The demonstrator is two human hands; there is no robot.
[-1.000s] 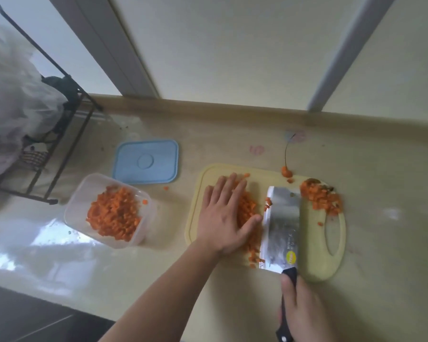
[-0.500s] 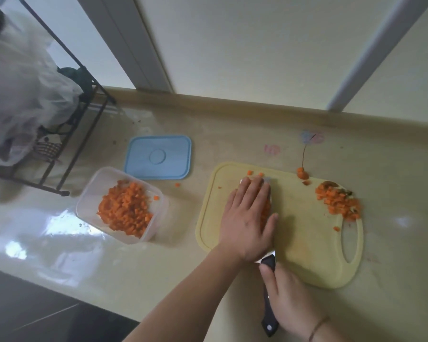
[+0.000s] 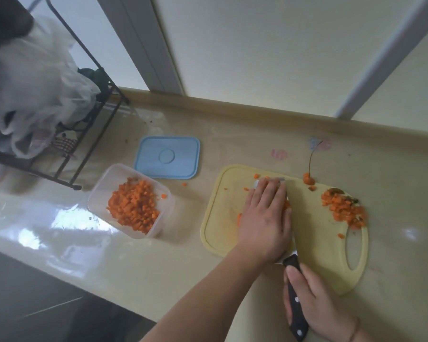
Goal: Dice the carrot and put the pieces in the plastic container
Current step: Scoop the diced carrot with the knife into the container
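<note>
Our left hand (image 3: pixel 265 218), fingers flat, pins diced carrot (image 3: pixel 287 206) on knife (image 3: pixel 295 309) blade for transfer; right hand (image 3: pixel 314 302) grips handle.

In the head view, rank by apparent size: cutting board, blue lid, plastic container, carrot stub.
1. Cutting board
2-3. Plastic container and blue lid: look alike, not ranked
4. Carrot stub

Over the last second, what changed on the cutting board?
The knife blade, first lying flat right of the left hand, slid under it, gathering the diced carrot. The right hand kept gripping the handle. The container, lid and right-side carrot pile stayed put.
</note>
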